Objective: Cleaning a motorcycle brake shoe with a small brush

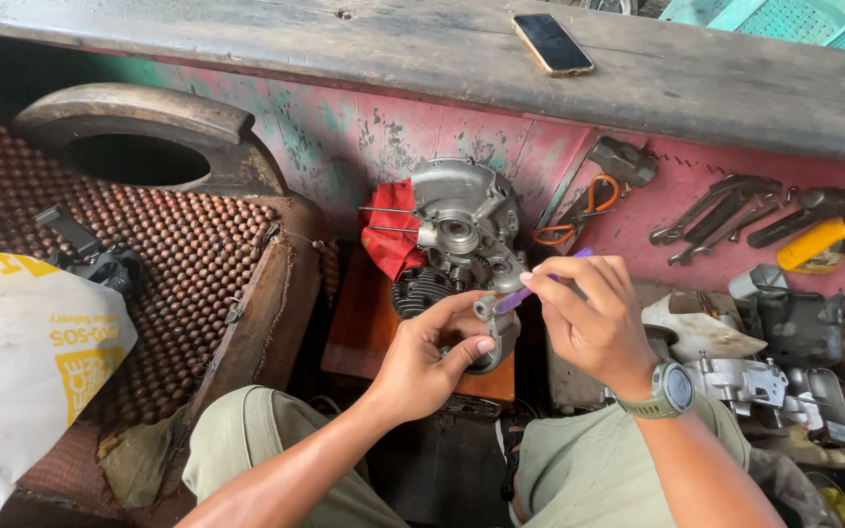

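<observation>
A grey metal engine block (462, 230) with dark cooling fins stands on an orange board (359, 332) between my knees. My left hand (432, 357) grips a small round metal part at the block's lower front. My right hand (589, 318), with a green watch at the wrist, pinches a thin purple tool (520, 293) whose tip touches that part. A red rag (393, 230) lies tucked behind the block on its left.
Orange-handled pliers (579, 210), wrenches (711, 215) and a yellow-handled tool (819, 242) lie against the red board at right. More engine parts (765, 376) sit lower right. A phone (553, 44) rests on the wooden plank. A beaded seat (168, 254) and white bag (22, 362) fill the left.
</observation>
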